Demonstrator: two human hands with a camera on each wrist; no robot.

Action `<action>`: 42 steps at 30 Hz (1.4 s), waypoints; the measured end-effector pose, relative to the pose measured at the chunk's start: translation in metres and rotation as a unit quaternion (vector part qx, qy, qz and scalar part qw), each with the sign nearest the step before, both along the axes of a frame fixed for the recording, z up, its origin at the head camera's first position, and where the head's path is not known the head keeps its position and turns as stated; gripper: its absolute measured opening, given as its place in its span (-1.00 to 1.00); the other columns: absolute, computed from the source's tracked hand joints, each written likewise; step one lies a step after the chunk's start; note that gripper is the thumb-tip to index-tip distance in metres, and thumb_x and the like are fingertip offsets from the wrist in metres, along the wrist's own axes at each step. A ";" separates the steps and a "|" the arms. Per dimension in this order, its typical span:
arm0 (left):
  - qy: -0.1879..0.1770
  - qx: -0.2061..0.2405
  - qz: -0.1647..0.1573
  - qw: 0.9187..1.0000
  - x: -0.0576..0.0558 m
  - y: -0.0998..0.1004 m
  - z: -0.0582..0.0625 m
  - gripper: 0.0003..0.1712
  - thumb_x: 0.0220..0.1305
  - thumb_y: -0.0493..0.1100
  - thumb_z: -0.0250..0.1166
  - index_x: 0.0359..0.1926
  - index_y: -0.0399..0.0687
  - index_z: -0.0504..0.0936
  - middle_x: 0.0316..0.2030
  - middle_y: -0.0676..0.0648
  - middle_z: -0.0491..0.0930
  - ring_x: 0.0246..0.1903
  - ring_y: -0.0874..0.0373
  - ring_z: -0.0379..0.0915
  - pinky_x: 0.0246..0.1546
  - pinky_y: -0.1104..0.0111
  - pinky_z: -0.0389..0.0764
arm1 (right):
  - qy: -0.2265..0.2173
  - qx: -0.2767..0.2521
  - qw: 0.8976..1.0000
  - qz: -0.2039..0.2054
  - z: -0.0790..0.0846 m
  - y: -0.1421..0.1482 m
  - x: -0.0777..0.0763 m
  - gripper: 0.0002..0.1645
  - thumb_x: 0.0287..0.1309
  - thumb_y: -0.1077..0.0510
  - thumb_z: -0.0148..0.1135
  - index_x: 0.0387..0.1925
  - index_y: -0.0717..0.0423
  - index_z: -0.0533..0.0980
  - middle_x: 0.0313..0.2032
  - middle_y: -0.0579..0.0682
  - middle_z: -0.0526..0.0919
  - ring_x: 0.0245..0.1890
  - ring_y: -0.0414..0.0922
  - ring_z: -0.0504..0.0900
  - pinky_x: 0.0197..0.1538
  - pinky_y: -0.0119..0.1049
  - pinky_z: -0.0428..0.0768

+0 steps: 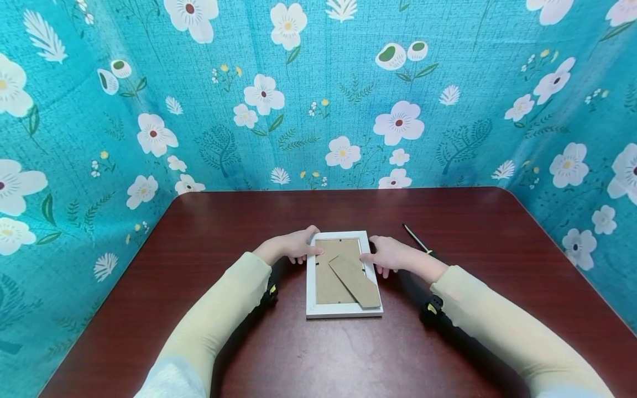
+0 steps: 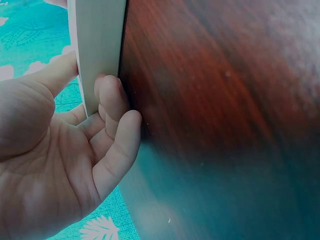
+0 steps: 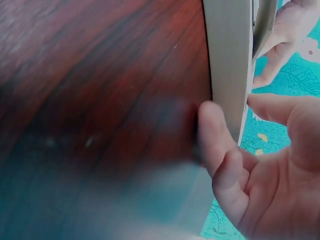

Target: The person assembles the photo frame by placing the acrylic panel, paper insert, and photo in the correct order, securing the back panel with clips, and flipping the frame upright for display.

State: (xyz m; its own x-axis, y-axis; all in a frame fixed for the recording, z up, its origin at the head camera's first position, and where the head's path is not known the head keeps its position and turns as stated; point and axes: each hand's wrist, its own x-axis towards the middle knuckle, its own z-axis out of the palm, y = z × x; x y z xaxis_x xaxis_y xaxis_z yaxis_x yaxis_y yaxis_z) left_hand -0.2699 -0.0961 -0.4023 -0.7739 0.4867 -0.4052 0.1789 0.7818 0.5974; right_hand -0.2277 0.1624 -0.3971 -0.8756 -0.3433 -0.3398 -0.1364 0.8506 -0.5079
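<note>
A white picture frame (image 1: 311, 282) lies face down on the table, its brown backing board (image 1: 328, 287) upward. The cardboard stand (image 1: 357, 281) slants across the backing toward the lower right corner. My left hand (image 1: 293, 245) grips the left edge near the far end, thumb over the top and fingers curled against the side. On the opposite edge my right hand (image 1: 390, 254) holds the frame the same way. Both wrist views show curled fingers against the frame's pale side (image 2: 100, 45), down near the tabletop.
The dark red wooden table (image 1: 224, 221) has a thin screwdriver (image 1: 417, 239) beyond the right forearm, its dark handle partly hidden by that arm. Behind and beside the table hangs a turquoise flowered cloth (image 1: 318, 121). Black wrist devices (image 1: 432, 309) sit under the sleeves.
</note>
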 end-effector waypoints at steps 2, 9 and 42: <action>0.000 -0.002 0.000 1.000 0.000 0.000 0.001 -0.36 0.40 0.00 0.20 0.34 -0.05 0.13 -0.48 -0.13 0.47 -0.59 0.10 0.41 -0.60 0.35 0.50 | -0.012 -0.020 1.000 0.002 -0.001 -0.001 -0.001 -0.32 0.33 0.01 0.14 0.26 0.38 0.21 -0.68 0.04 0.59 -0.71 -0.09 0.62 -0.66 -0.30 0.47; -0.001 0.003 0.006 1.000 0.002 -0.001 0.001 -0.32 0.41 0.00 0.19 0.37 -0.06 0.10 -0.49 -0.13 0.47 -0.58 0.10 0.41 -0.59 0.34 0.50 | -0.023 -0.059 0.998 -0.001 -0.005 -0.006 0.000 -0.39 0.33 0.10 0.13 0.19 0.42 0.18 -0.72 0.07 0.58 -0.74 -0.08 0.61 -0.68 -0.29 0.49; -0.141 0.215 0.098 0.961 0.075 -0.036 -0.002 -0.16 0.41 0.00 0.17 0.42 -0.40 -0.02 -0.21 -0.16 0.59 -0.26 0.06 0.58 -0.25 0.16 0.63 | -0.049 -0.121 0.991 -0.028 -0.011 -0.009 0.006 -0.45 0.34 0.28 -0.01 0.18 0.48 0.01 -0.76 0.17 0.45 -0.85 -0.15 0.45 -0.71 -0.20 0.55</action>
State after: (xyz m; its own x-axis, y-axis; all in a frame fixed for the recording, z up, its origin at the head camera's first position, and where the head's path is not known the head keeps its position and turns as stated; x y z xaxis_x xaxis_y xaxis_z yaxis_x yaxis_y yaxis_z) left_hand -0.1954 -0.1319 -0.4046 -0.7567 0.5128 -0.4054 -0.1625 0.4532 0.8765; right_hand -0.2217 0.1532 -0.4081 -0.8630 -0.3764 -0.3370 -0.0323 0.7068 -0.7067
